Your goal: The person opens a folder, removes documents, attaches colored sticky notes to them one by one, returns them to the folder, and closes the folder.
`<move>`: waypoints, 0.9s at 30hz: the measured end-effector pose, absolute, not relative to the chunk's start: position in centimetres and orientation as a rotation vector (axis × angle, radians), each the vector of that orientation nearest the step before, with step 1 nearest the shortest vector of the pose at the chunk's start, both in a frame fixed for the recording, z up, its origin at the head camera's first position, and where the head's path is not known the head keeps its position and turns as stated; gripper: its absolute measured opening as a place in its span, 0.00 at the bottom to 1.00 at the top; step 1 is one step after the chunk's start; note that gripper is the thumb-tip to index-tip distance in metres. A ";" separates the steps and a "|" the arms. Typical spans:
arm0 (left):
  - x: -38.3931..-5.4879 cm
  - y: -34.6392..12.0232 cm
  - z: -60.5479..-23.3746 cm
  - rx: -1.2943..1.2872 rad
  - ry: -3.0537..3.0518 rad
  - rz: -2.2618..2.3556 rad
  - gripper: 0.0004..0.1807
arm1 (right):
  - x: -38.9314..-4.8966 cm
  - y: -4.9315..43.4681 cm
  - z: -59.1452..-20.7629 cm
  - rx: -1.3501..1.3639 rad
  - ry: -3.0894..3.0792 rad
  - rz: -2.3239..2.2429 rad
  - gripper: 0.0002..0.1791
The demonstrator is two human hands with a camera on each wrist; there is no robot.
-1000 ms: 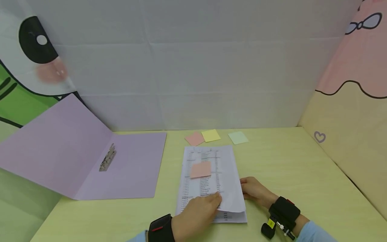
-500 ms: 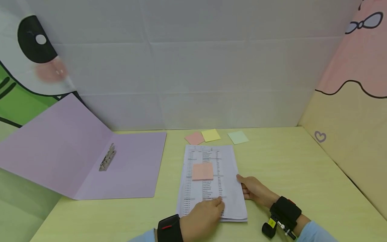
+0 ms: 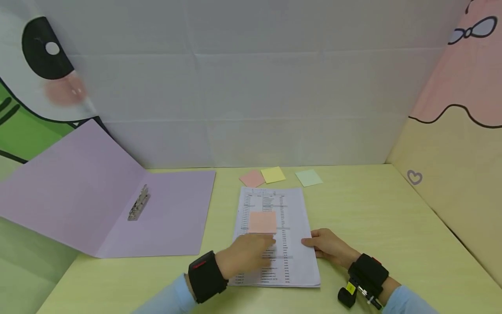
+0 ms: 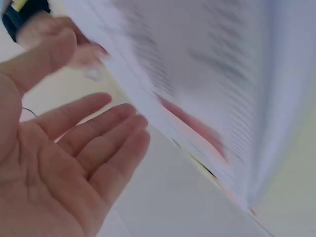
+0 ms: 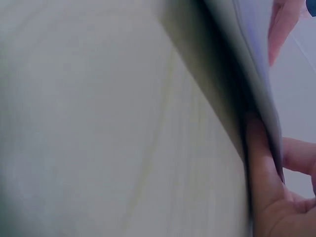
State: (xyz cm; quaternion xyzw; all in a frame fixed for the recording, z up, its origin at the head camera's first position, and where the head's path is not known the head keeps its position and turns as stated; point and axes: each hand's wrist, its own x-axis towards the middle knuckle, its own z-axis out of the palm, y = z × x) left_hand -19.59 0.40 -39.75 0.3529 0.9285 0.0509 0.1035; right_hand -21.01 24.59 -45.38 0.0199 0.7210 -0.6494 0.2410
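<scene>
A stack of printed papers (image 3: 294, 226) lies in front of me, with a pink sticky note (image 3: 262, 221) on its top sheet. My right hand (image 3: 333, 247) pinches the stack's right edge, the thumb on top; in the right wrist view, fingers (image 5: 264, 168) reach under the sheets. Over the lower left of the stack is my left hand (image 3: 247, 255), just below the sticky note in the head view. It holds nothing, and its fingers (image 4: 116, 160) are loosely extended in the left wrist view.
To the left an open purple folder (image 3: 176, 213) shows a metal clip (image 3: 139, 204) at its spine. Behind the stack lie another pink note (image 3: 252, 178), a yellow note (image 3: 273, 175) and a pale green note (image 3: 308, 178). A pale curtain (image 3: 255, 87) rises behind the table.
The top sheet, raised at its lower edge a second ago, now lies flat. My left hand has moved off its lower right, up and left. My right thumb has come onto the stack's edge.
</scene>
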 end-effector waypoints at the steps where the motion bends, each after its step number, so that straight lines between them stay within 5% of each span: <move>1: -20.2 0.0 -39.7 1.008 2.745 0.115 0.32 | -21.0 24.6 -45.4 0.049 1.969 -1.779 0.20; 7: -22.3 -1.9 -41.0 0.920 2.700 0.001 0.44 | -21.1 24.7 -45.5 0.042 1.969 -1.777 0.20; 27: -21.3 -3.0 -42.0 0.906 2.626 0.080 0.44 | -20.9 24.3 -45.4 -0.041 1.974 -1.731 0.19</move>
